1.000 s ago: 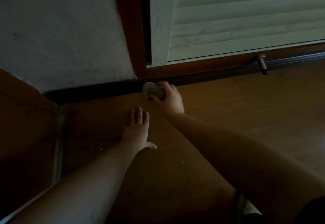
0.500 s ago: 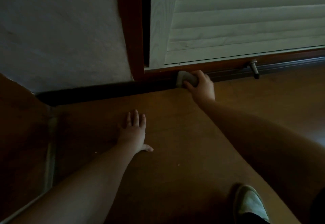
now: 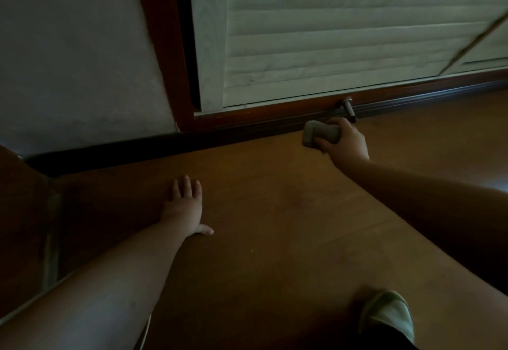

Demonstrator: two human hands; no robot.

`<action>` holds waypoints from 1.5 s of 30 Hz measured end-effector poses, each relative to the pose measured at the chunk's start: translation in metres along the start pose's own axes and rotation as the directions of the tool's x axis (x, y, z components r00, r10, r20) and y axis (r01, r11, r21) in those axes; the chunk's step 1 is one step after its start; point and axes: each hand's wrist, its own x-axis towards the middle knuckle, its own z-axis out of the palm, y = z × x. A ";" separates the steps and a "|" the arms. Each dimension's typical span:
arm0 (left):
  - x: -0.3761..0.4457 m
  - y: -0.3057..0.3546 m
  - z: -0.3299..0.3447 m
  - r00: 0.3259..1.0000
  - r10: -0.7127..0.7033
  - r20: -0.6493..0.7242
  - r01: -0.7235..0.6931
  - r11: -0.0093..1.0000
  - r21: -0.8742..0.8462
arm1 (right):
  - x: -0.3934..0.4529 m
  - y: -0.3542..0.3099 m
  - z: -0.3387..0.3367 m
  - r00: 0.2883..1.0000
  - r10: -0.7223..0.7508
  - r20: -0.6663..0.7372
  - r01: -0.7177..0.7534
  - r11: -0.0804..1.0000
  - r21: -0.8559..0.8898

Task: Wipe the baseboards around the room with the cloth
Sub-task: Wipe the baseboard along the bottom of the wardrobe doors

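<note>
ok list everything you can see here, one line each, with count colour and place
cloth: 1, grey, bunched in the right hand by the baseboard
baseboard: 1 run, dark brown, along the foot of the wall and shutter
door stop: 1, metal grey, sticking out of the trim just above the cloth
shutter: 1, pale slatted, upper right
frame: 1, reddish brown, left of the shutter
wall: 1, grey, upper left
floor: 1, brown wood
shoe: 1, pale, bottom right
left hand: 1, flat on the floor
right hand: 1, gripping the cloth
</note>
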 end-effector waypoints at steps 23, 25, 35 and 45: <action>-0.010 0.117 -0.006 0.990 0.142 -0.017 -0.143 0.985 -0.093 | 0.022 0.078 0.018 0.995 -0.051 0.085 0.044 0.996 0.081; -0.001 0.124 -0.008 0.978 0.186 -0.092 -0.195 0.975 -0.107 | 0.032 0.084 0.035 0.989 -0.096 0.114 0.087 0.993 0.084; 0.024 0.146 -0.018 0.966 0.229 0.117 -0.230 0.973 -0.009 | 0.072 0.110 0.089 0.975 -0.102 0.199 0.066 0.982 0.179; 0.029 0.135 -0.026 0.950 0.268 0.161 -0.236 0.952 -0.193 | 0.074 0.112 0.094 0.969 -0.119 0.218 0.075 0.977 0.199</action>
